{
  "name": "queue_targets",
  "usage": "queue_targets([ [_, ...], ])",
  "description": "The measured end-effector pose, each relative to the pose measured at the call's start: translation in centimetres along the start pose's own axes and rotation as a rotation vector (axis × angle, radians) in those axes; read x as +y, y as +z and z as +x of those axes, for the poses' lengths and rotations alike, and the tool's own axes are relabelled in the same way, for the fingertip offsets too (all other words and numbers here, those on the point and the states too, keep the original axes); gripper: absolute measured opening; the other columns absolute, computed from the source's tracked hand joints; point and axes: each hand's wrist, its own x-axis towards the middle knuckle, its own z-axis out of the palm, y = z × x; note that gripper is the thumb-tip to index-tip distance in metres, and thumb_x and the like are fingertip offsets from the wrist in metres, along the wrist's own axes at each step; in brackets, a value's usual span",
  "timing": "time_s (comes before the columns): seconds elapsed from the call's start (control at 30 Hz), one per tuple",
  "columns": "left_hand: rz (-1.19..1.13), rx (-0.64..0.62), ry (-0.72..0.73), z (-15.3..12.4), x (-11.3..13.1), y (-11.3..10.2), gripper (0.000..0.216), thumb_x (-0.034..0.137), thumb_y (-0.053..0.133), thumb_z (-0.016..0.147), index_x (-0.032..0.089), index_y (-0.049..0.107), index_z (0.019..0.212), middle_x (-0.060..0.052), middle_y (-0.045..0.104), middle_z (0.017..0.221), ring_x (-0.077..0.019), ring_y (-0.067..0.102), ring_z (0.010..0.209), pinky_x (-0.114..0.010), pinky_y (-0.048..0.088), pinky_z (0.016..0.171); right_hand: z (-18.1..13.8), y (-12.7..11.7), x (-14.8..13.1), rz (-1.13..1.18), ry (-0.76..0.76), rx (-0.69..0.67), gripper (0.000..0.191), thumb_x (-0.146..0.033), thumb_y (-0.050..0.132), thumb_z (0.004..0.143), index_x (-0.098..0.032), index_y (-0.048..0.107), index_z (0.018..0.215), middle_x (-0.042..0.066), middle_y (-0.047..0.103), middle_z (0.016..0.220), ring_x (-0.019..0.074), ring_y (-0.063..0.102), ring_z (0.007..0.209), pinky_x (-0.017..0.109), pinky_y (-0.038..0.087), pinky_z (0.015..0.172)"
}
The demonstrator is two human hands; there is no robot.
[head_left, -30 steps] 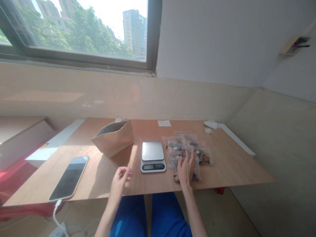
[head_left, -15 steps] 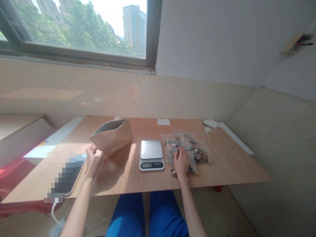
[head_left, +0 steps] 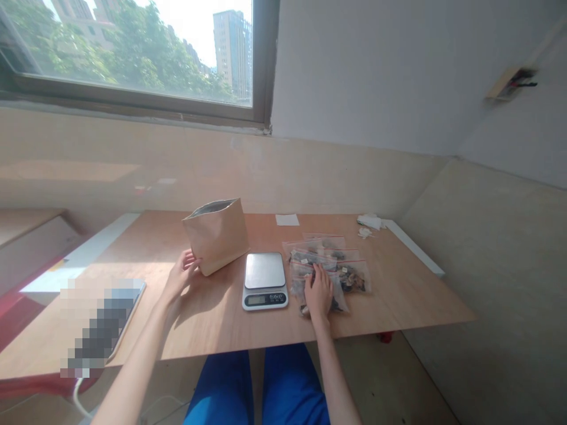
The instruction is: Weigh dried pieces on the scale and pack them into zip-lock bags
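A brown paper bag (head_left: 219, 236) with a silvery inside stands upright on the table, its mouth open at the top. My left hand (head_left: 182, 273) has its fingers closed at the bag's lower left edge. To the right lie several clear zip bags (head_left: 353, 277) with red seal strips, small white labels and dark and brown dried pieces inside. Resting on the nearest of these, my right hand (head_left: 319, 289) has its fingers stretched out. Between the hands sits a white kitchen scale (head_left: 264, 280) with a steel plate; its display cannot be read.
A blurred-out tablet-like device (head_left: 106, 327) with a white cable lies at the table's left. White paper (head_left: 287, 220) lies by the back wall, and crumpled white scraps (head_left: 370, 222) are at the back right. The wooden table's front edge (head_left: 266, 347) is above my legs.
The paper bag has gone from tilted to upright and moved right, close to the scale. My left hand moved along with it. My right hand stays on the zip bags; the view shifted slightly.
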Motion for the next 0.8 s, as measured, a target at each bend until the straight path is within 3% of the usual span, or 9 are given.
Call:
queue_targets([
  [0.23, -0.062, -0.08, -0.043, 0.6, 0.7, 1.0, 0.048, 0.052, 0.057, 0.064, 0.021, 0.052, 0.101, -0.011, 0.061, 0.107, -0.0225, 0.057, 0.101, -0.033, 0.048, 0.08, -0.1, 0.1, 0.1, 0.005, -0.005, 0.016, 0.041, -0.023, 0.032, 0.086, -0.01, 0.055, 0.117, 0.016, 0.055, 0.124, 0.0253, 0.048, 0.116, 0.042, 0.034, 0.096],
  [0.4, -0.12, -0.133, -0.032, 0.2, 0.2, 2.0, 0.064, 0.053, 0.053, 0.07, 0.019, 0.041, 0.123, -0.015, 0.051, 0.126, -0.0249, 0.05, 0.115, -0.037, 0.042, 0.093, -0.1, 0.0, 0.0, 0.003, 0.008, 0.006, 0.041, -0.023, 0.032, 0.086, -0.01, 0.055, 0.118, 0.016, 0.055, 0.124, 0.0251, 0.048, 0.116, 0.042, 0.034, 0.096],
  [0.47, -0.111, -0.086, -0.033, -0.3, -0.2, 2.4, 0.069, 0.052, 0.051, 0.074, 0.018, 0.033, 0.131, -0.016, 0.044, 0.135, -0.0261, 0.045, 0.121, -0.039, 0.039, 0.096, -0.1, 0.0, 0.0, 0.011, 0.01, 0.009, 0.041, -0.023, 0.032, 0.086, -0.01, 0.055, 0.118, 0.016, 0.055, 0.124, 0.0248, 0.048, 0.116, 0.042, 0.034, 0.096],
  [0.6, -0.078, 0.129, -0.023, -1.8, -1.2, 3.2, 0.065, 0.048, 0.049, 0.078, 0.017, 0.032, 0.133, -0.015, 0.035, 0.141, -0.0252, 0.034, 0.13, -0.039, 0.031, 0.104, -0.2, 0.2, 0.1, 0.023, 0.01, 0.015, 0.042, -0.023, 0.031, 0.085, -0.01, 0.055, 0.117, 0.016, 0.055, 0.123, 0.0242, 0.048, 0.116, 0.041, 0.034, 0.095],
  [0.8, 0.003, 0.257, -0.213, -4.9, -1.0, 4.0, 0.066, 0.051, 0.049, 0.076, 0.014, 0.035, 0.129, -0.017, 0.043, 0.134, -0.0265, 0.044, 0.122, -0.04, 0.037, 0.1, -0.1, -0.4, -0.3, 0.055, 0.012, 0.041, 0.041, -0.024, 0.031, 0.085, -0.01, 0.056, 0.115, 0.015, 0.057, 0.12, 0.0246, 0.05, 0.111, 0.039, 0.035, 0.093],
])
